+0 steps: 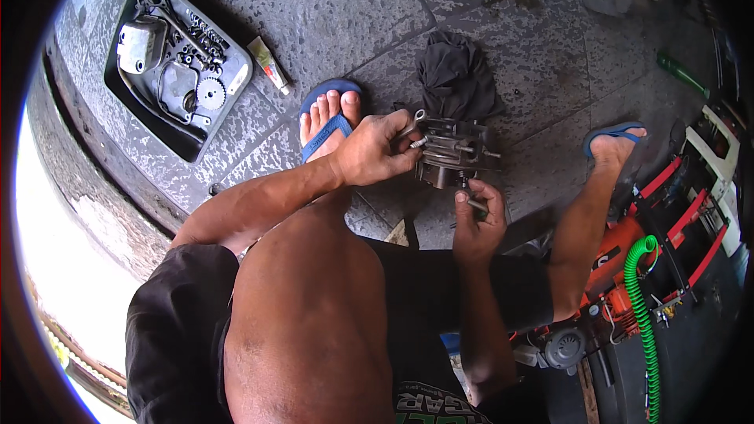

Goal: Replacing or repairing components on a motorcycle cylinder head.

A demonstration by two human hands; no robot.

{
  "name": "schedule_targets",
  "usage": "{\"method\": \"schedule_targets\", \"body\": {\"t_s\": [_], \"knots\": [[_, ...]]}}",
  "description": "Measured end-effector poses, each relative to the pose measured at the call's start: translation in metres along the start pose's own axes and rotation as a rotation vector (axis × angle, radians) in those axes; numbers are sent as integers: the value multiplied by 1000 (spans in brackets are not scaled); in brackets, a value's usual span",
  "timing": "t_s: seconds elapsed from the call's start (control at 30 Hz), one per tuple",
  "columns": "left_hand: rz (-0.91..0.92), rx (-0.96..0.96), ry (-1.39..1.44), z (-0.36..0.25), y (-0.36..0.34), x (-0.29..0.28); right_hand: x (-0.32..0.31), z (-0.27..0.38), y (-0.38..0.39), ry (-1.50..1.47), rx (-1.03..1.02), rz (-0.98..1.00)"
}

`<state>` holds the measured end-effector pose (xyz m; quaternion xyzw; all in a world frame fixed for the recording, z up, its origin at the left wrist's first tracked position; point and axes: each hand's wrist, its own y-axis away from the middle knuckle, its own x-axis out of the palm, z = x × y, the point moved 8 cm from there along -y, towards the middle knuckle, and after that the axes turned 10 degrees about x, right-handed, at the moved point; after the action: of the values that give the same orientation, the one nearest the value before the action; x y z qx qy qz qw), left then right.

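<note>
On my feed the block (457,149) is b/w the two hands, near the feet: dark metal, thin stacked fins, studs poking out. L hand (373,145) is curled tight round a wrench (419,115), bare steel, ring end jutting past the fingers. A plug (419,142), pale & ribbed, sticks out on that side of the block. R hand (481,216) pinches a rod (476,206), round dull metal, just below the block & near a dark coil spring (463,176).

Most of the wrench is lost inside the L fist; can't tell if that thumb touches the block. R fingers cover part of the rod, so I can't see whether it meets the spring. Block's underside is too dark to read, ditto what bears its weight.

Floor (314,12) is mottled grey tile w/ dark joints. Upper L, a black tray (174,144) holds a toothed gear (210,93), a silvery cover (141,45) & small bolts (203,45); squeeze tube (269,66) just beside it. Crumpled dark rag (457,74) beyond the block. Far R: green bottle (682,74), red machine (616,255) partly hidden by a leg, green coiled hose (640,298) cut off at the lower edge.
</note>
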<state>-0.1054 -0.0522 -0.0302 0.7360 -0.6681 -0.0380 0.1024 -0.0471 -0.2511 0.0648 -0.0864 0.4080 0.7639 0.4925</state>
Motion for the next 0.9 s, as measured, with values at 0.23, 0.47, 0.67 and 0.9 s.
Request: {"method": "schedule_targets", "body": {"t_s": [0.23,0.47,0.67,0.9], "knots": [[13,31,-3,-2,2,1,0,-7,1,-105,29,-10],[21,41,-24,-3,4,2,-1,-13,1,-58,54,43],[18,47,2,-3,3,3,-1,-12,1,-94,40,19],[1,57,-8,-2,2,-1,-1,-4,-3,-1,14,20]]}}
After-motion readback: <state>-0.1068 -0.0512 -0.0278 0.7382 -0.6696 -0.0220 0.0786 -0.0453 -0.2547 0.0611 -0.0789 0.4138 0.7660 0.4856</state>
